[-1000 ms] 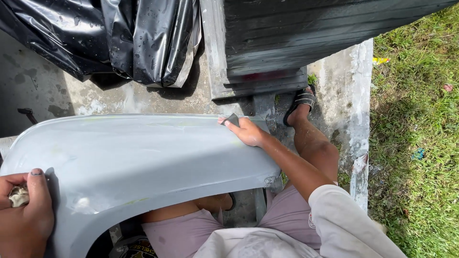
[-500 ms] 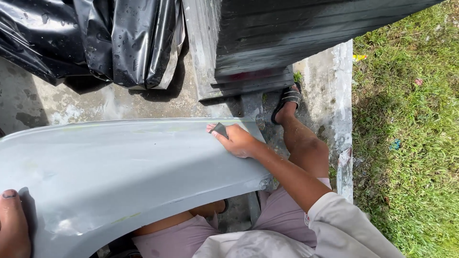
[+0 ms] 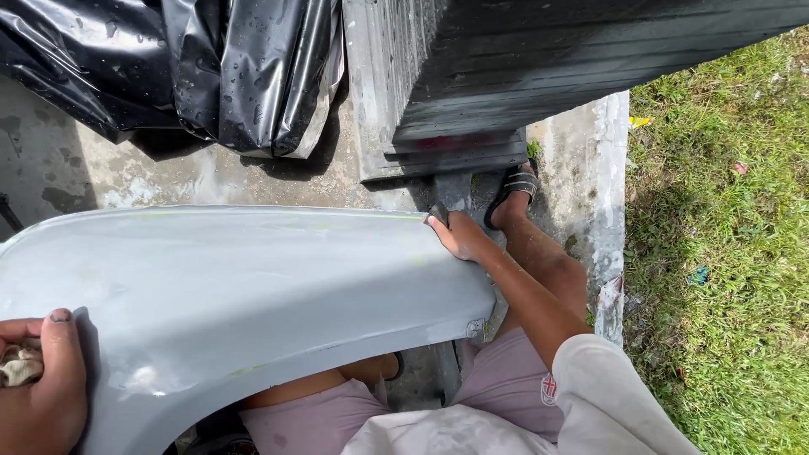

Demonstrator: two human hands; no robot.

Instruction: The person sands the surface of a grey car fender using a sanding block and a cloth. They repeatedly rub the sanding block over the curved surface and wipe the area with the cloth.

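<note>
A large grey primed car body panel (image 3: 253, 286) lies across my lap, its curved cut-out over my knees. My right hand (image 3: 462, 238) rests on the panel's upper right corner, fingers pressing a small dark piece (image 3: 438, 213) against the edge. At the lower left, my left hand (image 3: 42, 396) grips the panel's left end with the thumb on top and a crumpled pale cloth (image 3: 18, 366) bunched in the fingers. What the dark piece is cannot be made out.
Wet black plastic sheeting (image 3: 211, 67) lies on the concrete floor (image 3: 253, 177) ahead. A dark ribbed slab (image 3: 548, 67) stands at the upper right, my sandalled foot (image 3: 514, 190) below it. Grass (image 3: 725, 253) begins past the concrete kerb on the right.
My right hand slid with the dark piece from the top edge down onto the surface, then out to the upper right corner. My left hand left the view and is back at the panel's left end.
</note>
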